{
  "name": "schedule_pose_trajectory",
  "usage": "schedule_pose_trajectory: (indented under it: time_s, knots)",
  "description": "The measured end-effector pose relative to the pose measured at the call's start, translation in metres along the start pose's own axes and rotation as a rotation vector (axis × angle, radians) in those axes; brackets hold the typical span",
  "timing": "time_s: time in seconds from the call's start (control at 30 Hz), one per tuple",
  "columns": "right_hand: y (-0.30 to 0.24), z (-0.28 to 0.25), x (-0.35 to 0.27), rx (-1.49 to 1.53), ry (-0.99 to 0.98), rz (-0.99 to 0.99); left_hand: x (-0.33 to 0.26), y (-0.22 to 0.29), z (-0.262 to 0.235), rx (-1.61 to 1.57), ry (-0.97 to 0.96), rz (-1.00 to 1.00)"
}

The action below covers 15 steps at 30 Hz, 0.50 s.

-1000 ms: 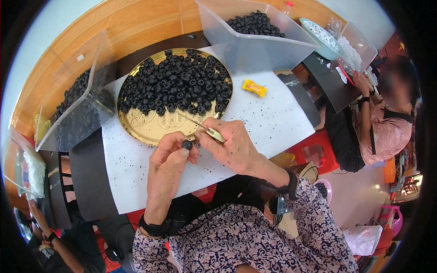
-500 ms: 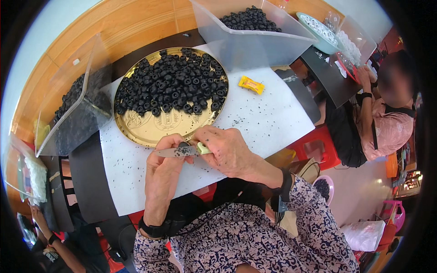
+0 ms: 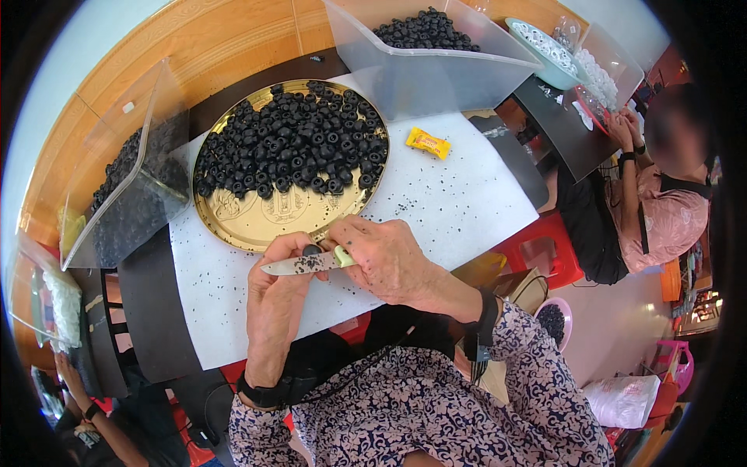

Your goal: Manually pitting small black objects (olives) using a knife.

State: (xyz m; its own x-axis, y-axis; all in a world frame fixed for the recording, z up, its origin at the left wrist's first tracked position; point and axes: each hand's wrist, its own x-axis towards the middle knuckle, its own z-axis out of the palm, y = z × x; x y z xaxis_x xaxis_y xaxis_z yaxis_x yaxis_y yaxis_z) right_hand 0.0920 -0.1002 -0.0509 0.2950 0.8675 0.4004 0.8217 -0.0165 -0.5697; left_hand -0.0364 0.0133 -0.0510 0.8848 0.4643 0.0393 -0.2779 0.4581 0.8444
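Note:
Over the near edge of a round gold tray (image 3: 253,219), my two hands meet. My left hand (image 3: 272,292) is closed, pinching a small black ring-shaped part (image 3: 312,251) between thumb and fingers; most of that part is hidden by the fingers and blade. In my right hand (image 3: 393,261) is a small knife (image 3: 288,266), gripped by its pale green handle. Its blade points left across my left fingers, against or just in front of the part, and black crumbs cling to the steel. Many similar black parts with holes (image 3: 292,148) are heaped on the tray's far side.
Black specks dot a white sheet (image 3: 467,198) under the tray. A yellow wrapped packet (image 3: 428,143) lies right of it. Clear bins of black parts stand behind (image 3: 459,82) and left (image 3: 124,202). A co-worker (image 3: 669,202) sits at the right; another person's arm (image 3: 105,428) shows lower left.
The knife blade has turned slightly, showing more of its flat, crumb-covered face. My hands have barely shifted. The co-worker's hands at the right have moved a little.

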Motion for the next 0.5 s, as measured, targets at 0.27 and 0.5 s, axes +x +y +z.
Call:
schedule_pose_trajectory:
  time_s: [0.27, 0.5]
  knots:
    - [0.003, 0.003, 0.006, -0.137, 0.006, 0.109, -0.010, 0.004, 0.004, 0.112, 0.067, -0.009]
    - [-0.002, -0.014, 0.006, 0.344, 0.053, 0.228, -0.013, 0.001, 0.000, 0.012, -0.146, 0.050]
